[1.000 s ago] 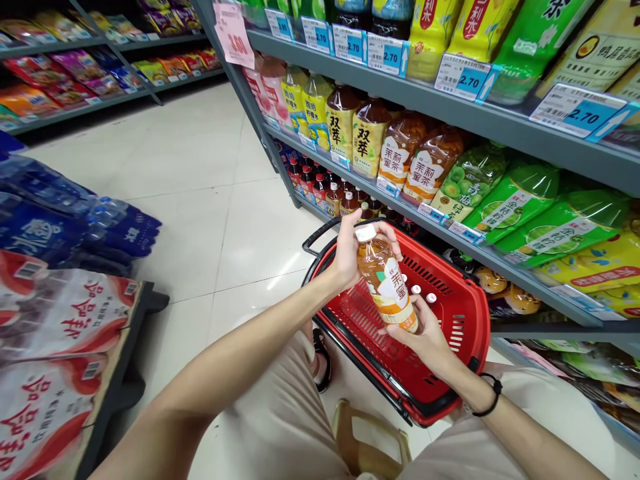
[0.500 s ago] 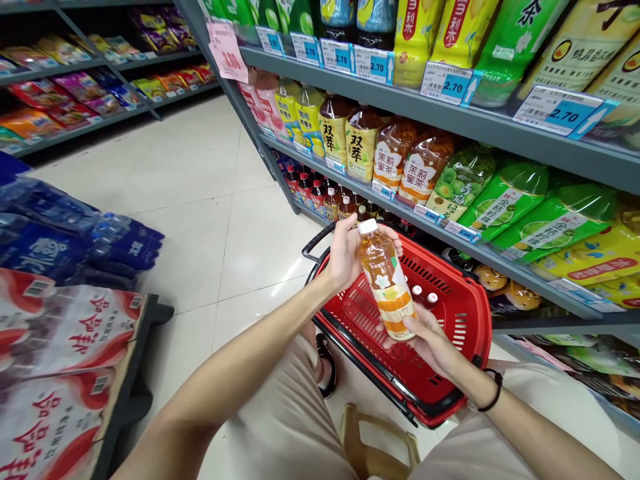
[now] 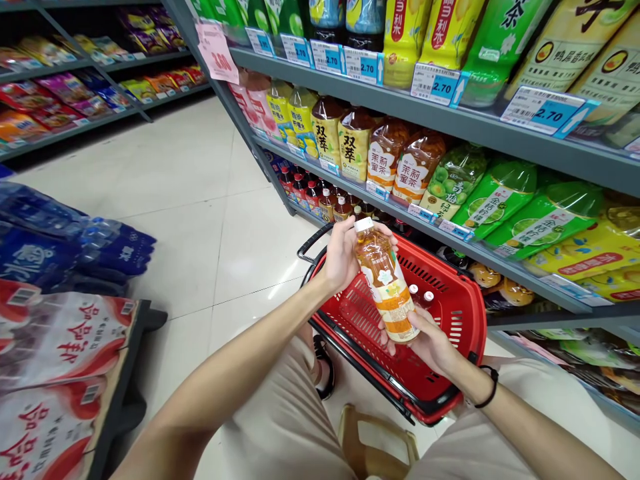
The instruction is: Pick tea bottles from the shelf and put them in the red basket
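Observation:
A bottle of amber tea (image 3: pixel 389 288) with a white cap and an orange-and-white label is held tilted between both hands. My left hand (image 3: pixel 344 252) curls round its upper part, with fingers reaching behind the neck. Lower down, my right hand (image 3: pixel 429 337) grips the base, the thumb on the label and the fingers underneath. Below the bottle stands a red shopping basket (image 3: pixel 470 320) with black handles. Two white-capped bottles (image 3: pixel 421 293) show inside it, partly hidden by its contents and shadow.
A grey drinks shelf (image 3: pixel 400 107) with rows of bottles and price tags runs along the right. At left are shrink-wrapped water packs (image 3: pixel 75 333) and blue bottle packs (image 3: pixel 100 247). Snack shelves (image 3: pixel 65 67) stand at the far left. A beige stool (image 3: pixel 380 427) is under me.
The bottle has turned slightly in my hands, so its label shows at a different angle. The view has shifted a little to the right. Both hands still hold it.

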### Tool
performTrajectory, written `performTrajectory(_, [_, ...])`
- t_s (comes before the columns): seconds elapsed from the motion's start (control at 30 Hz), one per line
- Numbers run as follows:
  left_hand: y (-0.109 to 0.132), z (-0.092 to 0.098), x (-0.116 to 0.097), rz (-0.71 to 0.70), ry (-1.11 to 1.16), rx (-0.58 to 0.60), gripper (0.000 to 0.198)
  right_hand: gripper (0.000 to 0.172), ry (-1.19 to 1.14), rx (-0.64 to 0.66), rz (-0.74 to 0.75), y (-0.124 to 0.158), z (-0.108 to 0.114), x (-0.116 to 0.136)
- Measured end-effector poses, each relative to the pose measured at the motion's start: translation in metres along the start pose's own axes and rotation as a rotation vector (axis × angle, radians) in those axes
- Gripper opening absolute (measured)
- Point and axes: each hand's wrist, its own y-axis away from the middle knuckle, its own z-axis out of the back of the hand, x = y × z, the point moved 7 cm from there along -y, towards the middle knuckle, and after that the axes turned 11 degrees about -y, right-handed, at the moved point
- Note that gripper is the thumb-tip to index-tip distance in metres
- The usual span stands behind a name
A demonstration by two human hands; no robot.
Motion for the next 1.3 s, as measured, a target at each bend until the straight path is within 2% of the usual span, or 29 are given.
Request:
performTrajectory(0.3, [0.0,0.0,0.0,0.009,0.025,0.007,0.056,0.033,0.152,-0.076,0.04,0.003,0.003,0.001])
performTrajectory(0.53, [0.001,0.001,0.005,0.068,0.049,-0.005,0.056,0.043,0.312,-0.148,0.028,0.007,0.01,-0.009])
performTrajectory(0.73, [0.001,0.003,0.009,0.096,0.048,-0.03,0.057,0.038,0.334,-0.158,0.034,0.007,0.008,-0.008])
performTrajectory(0.9, [0.0,0.002,0.008,0.078,0.051,-0.038,0.048,0.043,0.33,-0.176,0.032,0.007,0.01,-0.008])
performTrajectory(1.3, [0.0,0.0,0.009,0.062,0.046,-0.026,0.043,0.046,0.333,-0.184,0.015,0.007,0.014,-0.01])
